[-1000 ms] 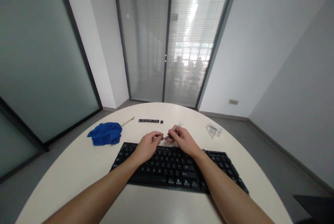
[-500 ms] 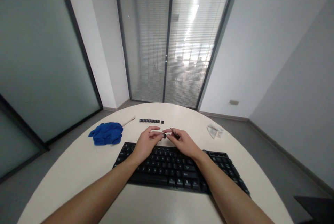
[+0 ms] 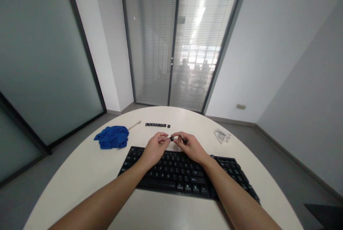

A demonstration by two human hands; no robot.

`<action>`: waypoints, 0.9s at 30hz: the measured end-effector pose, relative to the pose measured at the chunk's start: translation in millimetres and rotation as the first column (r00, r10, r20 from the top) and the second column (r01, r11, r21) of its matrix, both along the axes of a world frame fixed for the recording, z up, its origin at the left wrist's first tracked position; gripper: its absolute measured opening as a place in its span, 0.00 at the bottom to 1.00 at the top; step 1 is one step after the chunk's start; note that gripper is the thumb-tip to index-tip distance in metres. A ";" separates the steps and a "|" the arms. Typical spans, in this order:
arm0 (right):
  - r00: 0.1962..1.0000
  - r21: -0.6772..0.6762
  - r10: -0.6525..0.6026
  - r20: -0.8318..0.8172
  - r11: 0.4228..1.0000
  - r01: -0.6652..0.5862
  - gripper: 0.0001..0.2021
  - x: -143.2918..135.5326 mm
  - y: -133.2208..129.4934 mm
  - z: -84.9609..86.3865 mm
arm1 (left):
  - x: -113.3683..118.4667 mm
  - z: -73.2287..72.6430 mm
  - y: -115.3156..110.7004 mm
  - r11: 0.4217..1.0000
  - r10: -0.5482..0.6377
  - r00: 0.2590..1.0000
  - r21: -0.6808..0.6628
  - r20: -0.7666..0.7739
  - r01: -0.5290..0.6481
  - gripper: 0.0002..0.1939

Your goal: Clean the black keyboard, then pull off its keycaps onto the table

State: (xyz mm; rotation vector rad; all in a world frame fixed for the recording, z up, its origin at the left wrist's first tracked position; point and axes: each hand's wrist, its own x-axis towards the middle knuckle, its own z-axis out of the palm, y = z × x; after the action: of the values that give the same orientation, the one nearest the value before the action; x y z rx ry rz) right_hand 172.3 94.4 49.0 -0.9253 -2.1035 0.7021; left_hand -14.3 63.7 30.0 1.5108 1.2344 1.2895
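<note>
Between my two hands, just beyond the keyboard's top edge, is a small black keycap (image 3: 172, 138). My left hand (image 3: 155, 149) pinches it from the left with thumb and fingertips. The right thumb and forefinger meet it from the other side. Tucked within my right hand (image 3: 192, 147) is a small dark tool (image 3: 184, 140) with a thin tip; its exact kind is too small to make out. Both wrists lie over the black keyboard (image 3: 171, 167), hiding parts of its keys. Further back, several loose keycaps (image 3: 155, 125) form a row, with a single keycap (image 3: 168, 126) apart at its right end.
A crumpled blue cloth (image 3: 113, 137) lies at the left, and a thin pale brush or stick (image 3: 134, 125) pokes out beside it. On the right side of the round white table (image 3: 80, 172) is a small clear plastic bag (image 3: 222, 136).
The keycap has been turned a little and is raised slightly between my fingertips. The tool sits lower along my right fingers. The whole view has shifted slightly; the laid-out things stay put.
</note>
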 end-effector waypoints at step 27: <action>0.728 0.046 -0.461 0.507 0.858 0.511 0.10 -28.7 83.0 -6.5 | 7.4 13.7 -24.7 0.993 0.019 0.661 0.092 -0.750 0.076 0.10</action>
State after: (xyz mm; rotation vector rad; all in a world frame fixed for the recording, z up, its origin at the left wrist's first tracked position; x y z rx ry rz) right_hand 143.6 177.4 42.5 -1.7979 -2.1063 0.2962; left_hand -6.9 39.0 43.7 2.2674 1.6398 0.6944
